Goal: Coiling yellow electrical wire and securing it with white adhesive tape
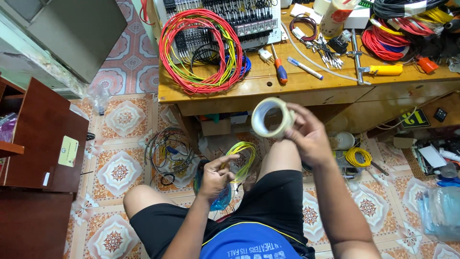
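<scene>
My right hand point(309, 136) holds up a roll of clear adhesive tape point(271, 117) in front of the wooden workbench edge, fingers wrapped round its rim. My left hand point(215, 175) is lower, between my knees, pinching a small bundle of yellow-green wires point(244, 152) with the forefinger stretched out. A blue coil of wire point(221, 200) hangs partly hidden under that hand. I am seated in black shorts, both knees in view.
On the wooden workbench point(268, 86) lie a red and yellow-green wire coil point(201, 50), a terminal panel point(249, 19), a screwdriver point(279, 69), a pen point(305, 68) and more cable coils point(400, 33). Loose wires point(167, 151) litter the tiled floor; a brown cabinet point(40, 139) stands left.
</scene>
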